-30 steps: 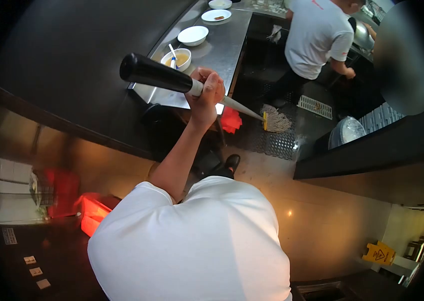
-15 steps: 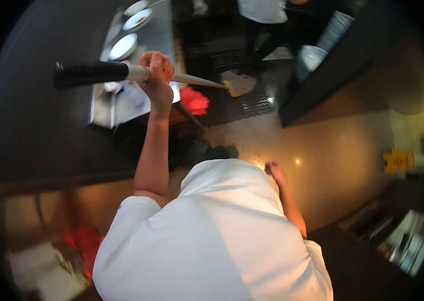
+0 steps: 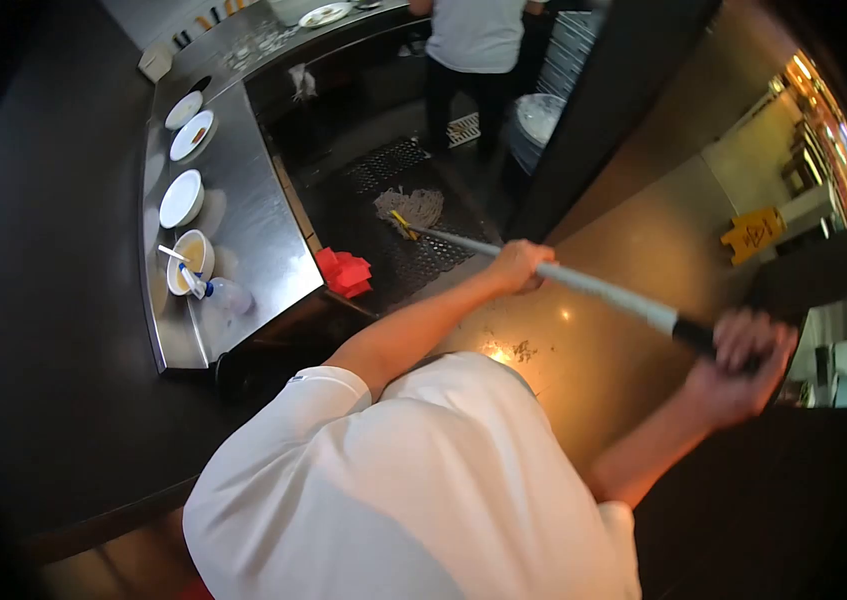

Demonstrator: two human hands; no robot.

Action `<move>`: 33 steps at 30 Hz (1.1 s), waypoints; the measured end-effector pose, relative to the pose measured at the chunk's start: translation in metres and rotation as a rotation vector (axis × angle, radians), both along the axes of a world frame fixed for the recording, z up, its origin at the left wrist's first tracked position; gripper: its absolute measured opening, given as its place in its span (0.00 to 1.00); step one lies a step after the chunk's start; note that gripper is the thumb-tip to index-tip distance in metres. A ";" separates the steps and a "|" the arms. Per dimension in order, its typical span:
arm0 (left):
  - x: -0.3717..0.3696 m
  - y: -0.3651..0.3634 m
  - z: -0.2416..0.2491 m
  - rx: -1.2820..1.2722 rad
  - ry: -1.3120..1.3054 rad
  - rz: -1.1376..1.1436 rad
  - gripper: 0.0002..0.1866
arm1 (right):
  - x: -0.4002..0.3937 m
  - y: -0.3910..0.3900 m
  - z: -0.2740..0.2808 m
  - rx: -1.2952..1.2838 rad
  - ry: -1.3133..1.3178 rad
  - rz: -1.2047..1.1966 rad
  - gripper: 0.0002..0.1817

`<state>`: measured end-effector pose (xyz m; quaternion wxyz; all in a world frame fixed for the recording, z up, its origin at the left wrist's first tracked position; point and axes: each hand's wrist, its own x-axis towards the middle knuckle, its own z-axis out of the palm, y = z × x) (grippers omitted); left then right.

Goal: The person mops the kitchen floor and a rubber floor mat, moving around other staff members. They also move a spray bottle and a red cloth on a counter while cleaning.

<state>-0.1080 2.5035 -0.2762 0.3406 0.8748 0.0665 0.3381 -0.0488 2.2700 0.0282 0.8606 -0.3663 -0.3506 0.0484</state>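
I hold a mop by its long silver handle (image 3: 598, 289). My left hand (image 3: 518, 266) grips the shaft partway down. My right hand (image 3: 743, 358) grips the black end of the handle near my body. The stringy mop head (image 3: 409, 208) rests on a black perforated floor mat (image 3: 393, 200) in the passage ahead of me. My white shirt fills the lower middle of the view.
A steel counter (image 3: 253, 240) on the left carries white bowls and plates (image 3: 181, 198), one bowl with a spoon (image 3: 188, 263). A red cloth (image 3: 345, 271) hangs at its corner. Another person in white (image 3: 473, 40) stands beyond the mat. A yellow wet-floor sign (image 3: 753, 233) stands at right.
My right hand has come up and taken the black end of the handle. My left hand stays on the shaft. The view has swung, so the mop now lies across to my right.
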 end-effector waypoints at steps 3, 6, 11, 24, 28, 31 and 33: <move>-0.055 0.017 -0.037 -0.083 0.213 -0.006 0.10 | -0.042 -0.030 -0.022 0.012 -0.050 0.023 0.19; -0.099 0.053 -0.092 -0.072 0.360 -0.008 0.08 | -0.095 -0.032 -0.027 -0.011 -0.143 -0.005 0.19; -0.133 0.095 -0.121 -0.070 0.398 0.009 0.08 | -0.143 -0.004 -0.013 -0.069 -0.293 0.006 0.21; -0.169 0.095 -0.058 -0.080 0.548 0.098 0.11 | -0.159 0.046 0.005 0.007 -0.421 0.110 0.19; -0.206 0.089 0.110 -0.180 0.490 -0.062 0.16 | -0.156 0.059 0.008 0.013 -0.475 0.184 0.20; -0.243 0.065 0.254 -0.196 -0.013 -0.055 0.13 | -0.150 0.072 0.012 0.043 -0.469 0.233 0.20; -0.276 0.047 0.321 -0.056 -0.253 -0.135 0.13 | -0.146 0.078 0.014 0.060 -0.457 0.251 0.19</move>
